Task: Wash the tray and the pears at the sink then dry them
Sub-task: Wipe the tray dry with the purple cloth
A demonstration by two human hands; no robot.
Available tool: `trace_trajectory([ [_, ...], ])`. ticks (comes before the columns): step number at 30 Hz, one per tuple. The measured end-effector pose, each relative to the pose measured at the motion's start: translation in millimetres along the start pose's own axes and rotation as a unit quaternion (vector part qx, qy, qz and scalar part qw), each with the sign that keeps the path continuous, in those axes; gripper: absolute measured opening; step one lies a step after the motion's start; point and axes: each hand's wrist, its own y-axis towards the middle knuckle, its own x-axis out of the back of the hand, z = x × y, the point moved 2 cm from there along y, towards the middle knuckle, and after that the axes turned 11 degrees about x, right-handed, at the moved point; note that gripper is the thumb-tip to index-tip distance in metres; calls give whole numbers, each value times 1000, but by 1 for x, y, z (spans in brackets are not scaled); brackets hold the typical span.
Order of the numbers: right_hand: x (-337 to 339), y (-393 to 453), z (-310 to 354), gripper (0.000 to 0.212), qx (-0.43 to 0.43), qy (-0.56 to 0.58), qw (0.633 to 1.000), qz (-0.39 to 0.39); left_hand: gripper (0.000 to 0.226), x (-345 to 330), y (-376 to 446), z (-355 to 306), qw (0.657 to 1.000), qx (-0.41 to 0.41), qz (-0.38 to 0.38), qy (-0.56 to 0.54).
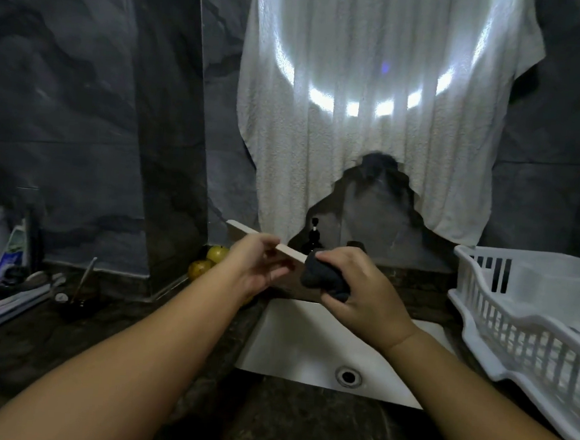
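- Above the sink, a large white towel (pixel 374 122) hangs against the dark stone wall, with a bright ring of light glowing through it.
- Below us sits the white sink (pixel 307 351), set into a dark counter (pixel 102 327), with its round drain (pixel 348 377) near the front.
- To the right, a white plastic dish rack (pixel 528 326) stands on the counter beside the sink.
- Over the sink we hold the tray (pixel 263 240), a pale flat board seen almost edge-on and tilted, its far end rising to the left.
- Our left hand (pixel 257 269) grips the tray from below, thumb curled over its top edge.
- Our right hand (pixel 362 293) is clamped around a dark cloth (pixel 325 280), fingers curled about it, and presses it against the near right end of the tray.
- Two yellow-green pears (pixel 208 262) rest together on the counter by the wall, just left of the sink and behind our left hand.
- A dark pump bottle (pixel 314 237) stands behind the tray.
- Far left, toiletries (pixel 11 255) and small tools clutter the counter; we cannot make out details.
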Motion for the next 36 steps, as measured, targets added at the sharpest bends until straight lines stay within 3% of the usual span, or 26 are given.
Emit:
trace_trajectory([
  [5, -7, 11, 12, 56, 35, -13, 999, 40, 10, -8, -3, 9, 999, 20, 9, 25],
  [8, -14, 12, 9, 59, 14, 21, 996, 89, 26, -7, 2, 14, 999, 31, -2, 24],
  [13, -30, -5, -13, 56, -72, 31, 983, 165, 35, 9, 9, 8, 996, -58, -50, -41],
  [15, -36, -9, -24, 51, -162, 42, 976, 138, 33, 12, 9, 7, 992, -105, -42, -51],
  [18, -44, 5, -25, 47, -274, -23, 961, 39, 21, 5, 4, 13, 986, -160, -30, -21],
  [20, -54, 22, -7, 46, -227, -49, 973, 11, 18, 1, 4, 18, 985, -173, -26, -9],
  [24, -60, 8, 13, 54, -37, -63, 991, 114, 19, 13, 7, 12, 986, -164, -32, -20],
  [26, -43, -10, -13, 52, -79, -72, 989, 102, 21, 28, 5, 8, 988, -145, -36, -29],
  [29, -17, -24, -51, 50, -255, -67, 964, 39, 22, 45, 3, 13, 992, -120, -28, -17],
  [31, -18, -11, -58, 50, -291, -83, 953, 4, 19, 44, 2, 22, 994, -111, -8, -8],
  [34, -40, 19, -36, 50, -243, -106, 964, 7, 19, 30, 2, 32, 994, -111, 16, 2],
  [36, -60, 24, -10, 53, -139, -86, 985, 61, 24, 25, 2, 32, 992, -120, 31, -5],
])
